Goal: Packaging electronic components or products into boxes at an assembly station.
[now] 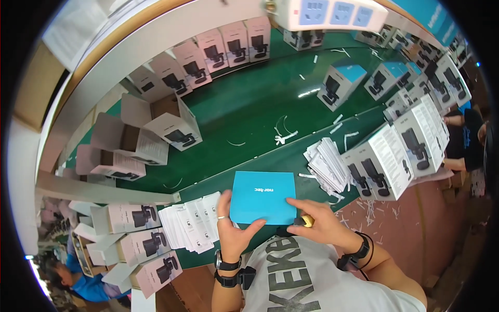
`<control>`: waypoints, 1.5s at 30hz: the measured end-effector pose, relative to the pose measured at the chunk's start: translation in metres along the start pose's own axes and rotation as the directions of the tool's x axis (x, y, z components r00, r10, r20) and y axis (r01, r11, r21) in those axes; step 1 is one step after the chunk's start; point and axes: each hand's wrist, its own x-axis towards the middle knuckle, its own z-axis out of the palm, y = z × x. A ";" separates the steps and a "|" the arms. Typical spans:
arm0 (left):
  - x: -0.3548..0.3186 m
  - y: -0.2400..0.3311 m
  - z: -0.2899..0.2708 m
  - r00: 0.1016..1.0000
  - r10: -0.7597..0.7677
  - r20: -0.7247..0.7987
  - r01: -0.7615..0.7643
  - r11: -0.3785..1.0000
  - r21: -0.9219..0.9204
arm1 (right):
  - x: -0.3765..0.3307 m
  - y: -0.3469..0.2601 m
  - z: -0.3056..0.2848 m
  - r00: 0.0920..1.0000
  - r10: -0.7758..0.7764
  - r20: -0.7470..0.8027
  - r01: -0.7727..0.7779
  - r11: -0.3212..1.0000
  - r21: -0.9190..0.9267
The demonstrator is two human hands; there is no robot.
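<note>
A carton with a bright blue top (263,195) stands at the green table's near edge, right in front of me. My left hand (234,229) grips its near left corner, fingers along the left side and thumb at the near edge. At the carton's right side, my right hand (318,222) has a small yellow and black tool (306,221) in its curled fingers; its exact kind is hard to make out. One finger of that hand touches the blue top. Fanned white printed leaflets (189,223) lie beside my left hand, and another leaflet stack (326,165) sits beyond my right.
Open white cartons (138,244) with microphone pictures stand at the left. More cartons (382,164) fill the right edge, and a row (213,49) lines the back. Paper strips (283,138) litter the green tabletop (234,119). A power strip (332,14) hangs above; people sit at both sides.
</note>
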 end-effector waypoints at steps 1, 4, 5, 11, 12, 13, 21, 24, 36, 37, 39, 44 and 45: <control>0.001 -0.001 -0.007 0.998 0.030 0.051 -0.036 0.994 0.107 | -0.001 0.001 0.002 1.000 0.012 -0.016 -0.012 1.000 0.000; 0.004 -0.007 -0.024 0.980 0.082 0.183 -0.135 0.944 0.302 | 0.003 0.014 0.006 0.997 -0.023 -0.080 0.029 0.997 0.074; 0.003 -0.009 -0.028 0.977 0.090 0.194 -0.152 0.929 0.336 | 0.003 0.020 0.010 0.995 -0.014 -0.095 0.021 0.997 0.072; 0.006 -0.038 -0.035 0.915 0.349 0.203 -0.403 0.752 0.521 | -0.005 0.054 0.044 0.935 -0.246 -0.257 0.182 0.952 -0.246; 0.007 -0.040 -0.037 0.913 0.348 0.215 -0.408 0.753 0.516 | -0.006 0.059 0.050 0.929 -0.238 -0.284 0.162 0.950 -0.265; 0.008 -0.042 -0.039 0.908 0.361 0.212 -0.419 0.761 0.496 | -0.007 0.064 0.054 0.927 -0.231 -0.294 0.153 0.951 -0.267; 0.026 -0.057 -0.069 0.854 0.398 0.336 -0.513 0.757 0.405 | -0.013 0.076 0.083 0.867 -0.405 -0.290 0.291 0.885 -0.365; 0.034 -0.062 -0.083 0.817 0.404 0.411 -0.558 0.733 0.389 | -0.013 0.075 0.092 0.870 -0.406 -0.279 0.270 0.866 -0.421; 0.061 -0.015 -0.034 0.588 0.247 0.770 -0.809 0.175 0.561 | 0.016 0.078 0.104 0.745 -0.567 -0.351 0.233 0.714 -0.660; 0.056 -0.024 -0.034 0.603 0.234 0.763 -0.798 0.152 0.583 | 0.014 0.079 0.106 0.747 -0.568 -0.346 0.240 0.716 -0.656; 0.047 -0.042 -0.034 0.632 0.208 0.747 -0.773 0.103 0.626 | 0.007 0.084 0.110 0.830 -0.466 -0.307 0.209 0.770 -0.603; 0.047 -0.050 -0.031 0.657 0.247 0.712 -0.746 0.083 0.660 | 0.004 0.086 0.115 0.850 -0.433 -0.301 0.216 0.806 -0.552; 0.047 -0.051 -0.031 0.656 0.278 0.702 -0.745 0.086 0.662 | 0.005 0.084 0.115 0.846 -0.438 -0.305 0.217 0.804 -0.554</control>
